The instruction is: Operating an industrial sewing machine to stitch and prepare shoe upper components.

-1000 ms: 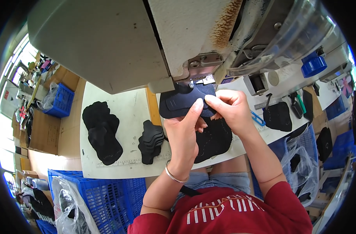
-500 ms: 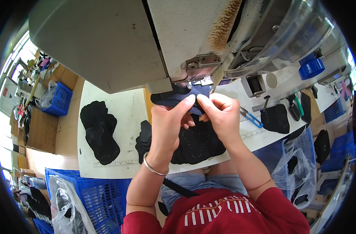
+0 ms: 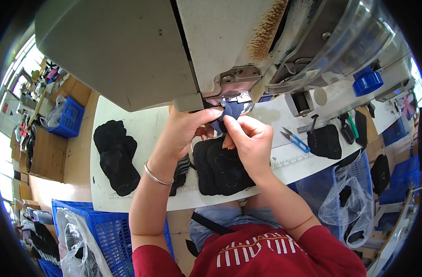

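A dark navy fabric piece (image 3: 233,109) sits under the presser-foot area of a sewing machine (image 3: 238,76). My left hand (image 3: 185,131) pinches its left edge between thumb and fingers. From the right, my right hand (image 3: 251,138) pinches the near edge of the same piece, thumb on top. The curled fingers partly hide the fabric. Just below my hands lies a stack of black fabric pieces (image 3: 225,168) with light dashed outlines. A smaller dark pile with striped edges (image 3: 180,173) is beside my left forearm.
Another black fabric stack (image 3: 116,159) lies on the white table (image 3: 146,124) at left. To the right are blue-handled thread snips (image 3: 296,142) and a marked black piece (image 3: 324,142). Blue crates (image 3: 97,226) and plastic bags (image 3: 347,207) stand below the table edge.
My left hand has shifted left and up toward the machine, and my right hand slightly left and down. Less of the navy fabric shows at left; more of the black stack is visible.
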The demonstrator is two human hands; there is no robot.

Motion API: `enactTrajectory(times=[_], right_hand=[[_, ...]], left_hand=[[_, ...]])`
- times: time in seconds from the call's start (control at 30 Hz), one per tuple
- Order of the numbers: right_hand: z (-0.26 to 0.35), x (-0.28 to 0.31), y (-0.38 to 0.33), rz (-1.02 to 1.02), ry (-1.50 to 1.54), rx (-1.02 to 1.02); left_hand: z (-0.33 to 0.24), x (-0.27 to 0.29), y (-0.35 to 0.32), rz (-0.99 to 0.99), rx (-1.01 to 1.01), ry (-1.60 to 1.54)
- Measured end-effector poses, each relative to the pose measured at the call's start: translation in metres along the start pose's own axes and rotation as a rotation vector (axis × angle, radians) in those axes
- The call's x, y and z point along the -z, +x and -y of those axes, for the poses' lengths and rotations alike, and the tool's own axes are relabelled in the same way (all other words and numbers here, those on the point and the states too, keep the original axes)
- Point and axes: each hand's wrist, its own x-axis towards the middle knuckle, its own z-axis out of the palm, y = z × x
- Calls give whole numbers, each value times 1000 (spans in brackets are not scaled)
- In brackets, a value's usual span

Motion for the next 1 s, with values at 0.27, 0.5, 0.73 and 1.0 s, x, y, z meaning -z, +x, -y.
enactTrajectory(times=[0.27,0.5,0.73,1.0], right_hand=[[-3,-5,-15,33,50,-67],[-5,-3,-46,180,54,-81],[-6,5,-65,261,17,-23],[-9,8,-78,339,28,34]], left_hand=[[-1,15,12,41,93,-52],[1,19,18,87,84,-149],[6,18,20,107,53,-248],[15,16,18,28,-6,-312]])
